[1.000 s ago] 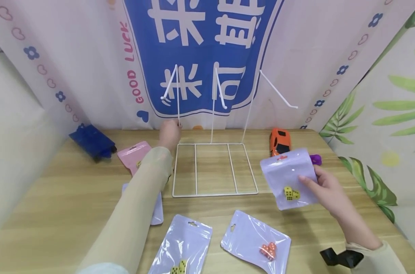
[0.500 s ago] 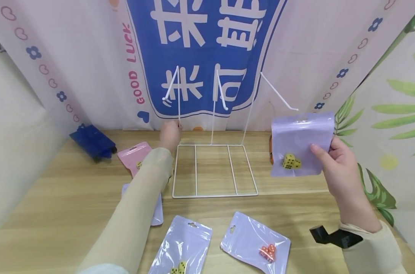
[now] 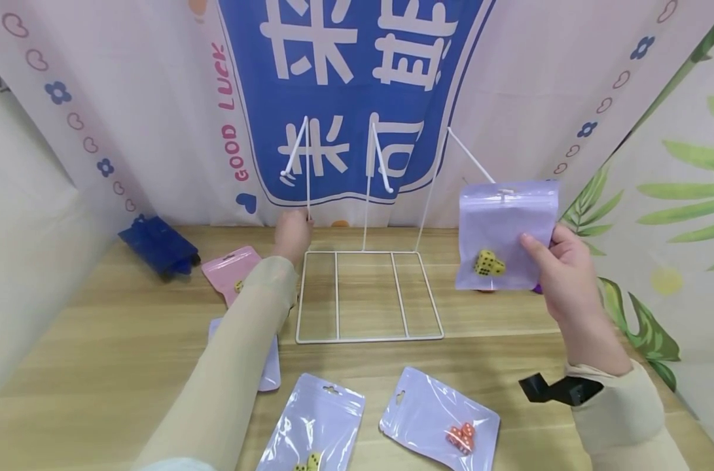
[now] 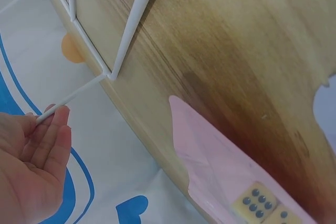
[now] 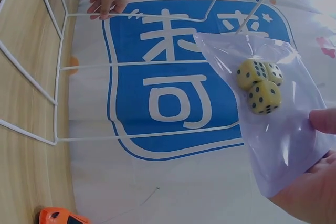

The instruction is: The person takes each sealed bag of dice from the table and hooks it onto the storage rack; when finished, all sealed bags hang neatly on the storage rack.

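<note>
My left hand (image 3: 293,235) grips the left upright of a white wire rack (image 3: 370,339), low down near its base; the left wrist view shows thumb and fingers pinching the rod (image 4: 79,92). My right hand (image 3: 574,281) pinches the right side of a lilac zip bag (image 3: 510,219), held upright at the rack's right side. Yellow dice (image 3: 487,263) with black dots show through the bag. Its top edge, with the hanging hole, meets the tip of the rack's right hook (image 3: 471,156); whether the tip is through the hole I cannot tell.
Two more lilac bags, one with yellow dice (image 3: 313,459) and one with orange-red dice (image 3: 461,437), lie in front. A pink bag (image 3: 230,268) and a lilac bag (image 3: 271,369) lie partly under the left arm. A dark blue object (image 3: 159,245) lies far left; an orange toy car (image 5: 62,216) stands right.
My right hand has raised the lilac bag off the table area, then moved it left to the right hook's tip. The left hand has kept its grip on the rack.
</note>
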Demonstrator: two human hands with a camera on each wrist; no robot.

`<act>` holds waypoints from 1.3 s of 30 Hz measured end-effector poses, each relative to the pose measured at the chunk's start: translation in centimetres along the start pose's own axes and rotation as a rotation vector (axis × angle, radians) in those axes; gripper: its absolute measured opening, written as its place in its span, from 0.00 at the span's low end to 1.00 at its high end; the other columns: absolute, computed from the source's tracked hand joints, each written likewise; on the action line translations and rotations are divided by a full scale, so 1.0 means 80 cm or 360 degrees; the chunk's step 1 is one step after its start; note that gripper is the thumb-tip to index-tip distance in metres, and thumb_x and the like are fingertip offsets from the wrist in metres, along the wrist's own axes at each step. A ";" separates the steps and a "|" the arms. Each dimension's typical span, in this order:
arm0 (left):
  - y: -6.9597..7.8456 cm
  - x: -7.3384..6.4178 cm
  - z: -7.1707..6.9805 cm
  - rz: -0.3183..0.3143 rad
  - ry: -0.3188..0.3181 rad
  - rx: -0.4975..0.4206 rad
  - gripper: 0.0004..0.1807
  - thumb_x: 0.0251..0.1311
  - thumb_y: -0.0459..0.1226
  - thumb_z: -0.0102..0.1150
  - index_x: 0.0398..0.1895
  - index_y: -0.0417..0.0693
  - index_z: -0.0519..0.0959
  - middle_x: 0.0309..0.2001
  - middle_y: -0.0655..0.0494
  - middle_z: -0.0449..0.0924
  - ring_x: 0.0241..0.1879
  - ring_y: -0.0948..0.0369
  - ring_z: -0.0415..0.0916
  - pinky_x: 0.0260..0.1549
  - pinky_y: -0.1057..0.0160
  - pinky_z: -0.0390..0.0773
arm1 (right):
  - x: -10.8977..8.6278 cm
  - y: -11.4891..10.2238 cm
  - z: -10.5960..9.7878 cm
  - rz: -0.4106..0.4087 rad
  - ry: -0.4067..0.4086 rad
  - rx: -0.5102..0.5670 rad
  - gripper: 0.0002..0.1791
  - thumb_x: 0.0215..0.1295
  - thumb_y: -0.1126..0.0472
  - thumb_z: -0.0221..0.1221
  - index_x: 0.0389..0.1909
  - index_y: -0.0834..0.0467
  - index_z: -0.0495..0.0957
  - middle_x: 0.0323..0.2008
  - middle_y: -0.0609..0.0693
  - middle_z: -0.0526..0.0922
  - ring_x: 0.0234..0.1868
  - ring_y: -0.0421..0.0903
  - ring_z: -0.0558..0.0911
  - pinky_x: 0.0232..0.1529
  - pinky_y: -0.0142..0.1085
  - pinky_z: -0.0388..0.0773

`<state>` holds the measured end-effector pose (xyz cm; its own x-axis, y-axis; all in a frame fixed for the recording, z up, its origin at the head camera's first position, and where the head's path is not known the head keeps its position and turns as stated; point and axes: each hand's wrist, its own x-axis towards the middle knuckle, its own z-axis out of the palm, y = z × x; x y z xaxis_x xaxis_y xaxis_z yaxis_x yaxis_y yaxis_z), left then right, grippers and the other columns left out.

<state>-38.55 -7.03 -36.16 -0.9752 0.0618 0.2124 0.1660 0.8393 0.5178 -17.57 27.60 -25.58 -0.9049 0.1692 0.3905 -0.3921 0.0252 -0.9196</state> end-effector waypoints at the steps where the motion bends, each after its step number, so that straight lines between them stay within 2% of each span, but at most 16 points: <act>1: 0.001 0.000 0.000 0.0001 -0.0001 0.0003 0.07 0.64 0.34 0.50 0.34 0.38 0.75 0.32 0.44 0.78 0.36 0.49 0.73 0.38 0.53 0.73 | 0.001 0.002 0.000 0.0003 0.0007 -0.0020 0.07 0.62 0.66 0.57 0.41 0.56 0.75 0.36 0.45 0.81 0.39 0.39 0.79 0.35 0.28 0.77; 6: 0.004 -0.001 0.001 -0.0023 -0.0021 -0.0018 0.08 0.64 0.34 0.49 0.35 0.38 0.75 0.32 0.45 0.78 0.35 0.49 0.73 0.37 0.54 0.74 | 0.011 0.013 0.001 0.0032 0.0002 -0.0099 0.06 0.62 0.66 0.56 0.39 0.56 0.74 0.35 0.44 0.81 0.38 0.39 0.79 0.35 0.27 0.77; 12: 0.002 -0.002 -0.004 -0.0075 -0.0044 -0.0045 0.08 0.65 0.35 0.48 0.35 0.38 0.74 0.31 0.45 0.77 0.33 0.51 0.72 0.35 0.55 0.74 | 0.033 0.025 0.010 0.0059 -0.0056 -0.0181 0.14 0.63 0.65 0.55 0.49 0.63 0.71 0.42 0.45 0.78 0.46 0.40 0.76 0.48 0.28 0.72; 16: 0.001 -0.003 -0.006 -0.0068 -0.0047 -0.0033 0.08 0.65 0.35 0.48 0.35 0.38 0.75 0.31 0.45 0.77 0.33 0.51 0.72 0.35 0.55 0.73 | 0.051 0.030 0.019 0.0159 -0.0037 -0.0264 0.22 0.65 0.63 0.54 0.57 0.70 0.64 0.52 0.59 0.74 0.54 0.48 0.74 0.58 0.41 0.66; 19: 0.000 -0.002 -0.005 -0.0055 -0.0049 -0.0029 0.08 0.65 0.35 0.48 0.35 0.38 0.75 0.31 0.45 0.77 0.32 0.51 0.72 0.35 0.55 0.74 | 0.064 0.035 0.027 0.0225 -0.0006 -0.0362 0.24 0.66 0.62 0.52 0.58 0.70 0.63 0.57 0.66 0.68 0.57 0.53 0.70 0.59 0.48 0.63; 25: 0.000 0.000 0.000 -0.0057 -0.0066 -0.0002 0.08 0.65 0.35 0.49 0.35 0.39 0.75 0.30 0.46 0.77 0.32 0.51 0.73 0.33 0.56 0.74 | 0.090 0.045 0.035 0.0266 0.0025 -0.0497 0.23 0.67 0.60 0.51 0.59 0.69 0.63 0.57 0.64 0.69 0.58 0.55 0.70 0.56 0.48 0.67; 28: 0.000 0.001 0.002 -0.0039 -0.0064 0.0007 0.08 0.65 0.35 0.48 0.36 0.39 0.75 0.30 0.46 0.77 0.32 0.51 0.73 0.33 0.56 0.74 | 0.103 0.047 0.038 0.0294 0.0039 -0.0511 0.25 0.67 0.59 0.51 0.59 0.69 0.62 0.58 0.64 0.68 0.59 0.56 0.68 0.57 0.48 0.65; 32: 0.002 0.003 0.005 -0.0014 -0.0068 -0.0001 0.08 0.65 0.35 0.48 0.35 0.39 0.74 0.29 0.47 0.76 0.32 0.52 0.72 0.33 0.55 0.74 | 0.120 0.051 0.041 0.0328 0.0127 -0.0560 0.23 0.66 0.59 0.53 0.57 0.68 0.64 0.54 0.62 0.71 0.58 0.53 0.69 0.59 0.46 0.64; 34: 0.001 0.002 0.005 -0.0027 -0.0071 0.0005 0.08 0.65 0.36 0.47 0.35 0.40 0.74 0.29 0.47 0.76 0.32 0.52 0.72 0.33 0.55 0.74 | 0.127 0.054 0.043 0.0358 0.0176 -0.0602 0.22 0.65 0.58 0.54 0.55 0.65 0.67 0.49 0.57 0.73 0.56 0.50 0.71 0.58 0.44 0.65; 39: -0.002 0.001 0.001 -0.0043 -0.0059 0.0018 0.08 0.65 0.35 0.48 0.35 0.40 0.74 0.30 0.46 0.77 0.33 0.51 0.73 0.35 0.55 0.74 | 0.144 0.062 0.049 0.0394 0.0231 -0.0684 0.11 0.63 0.54 0.56 0.42 0.56 0.70 0.34 0.45 0.70 0.39 0.41 0.70 0.42 0.32 0.68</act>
<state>-38.65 -7.08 -36.30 -0.9841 0.0590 0.1674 0.1381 0.8468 0.5137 -30.56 25.85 -25.47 -0.9177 0.3558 0.1770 -0.0381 0.3646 -0.9304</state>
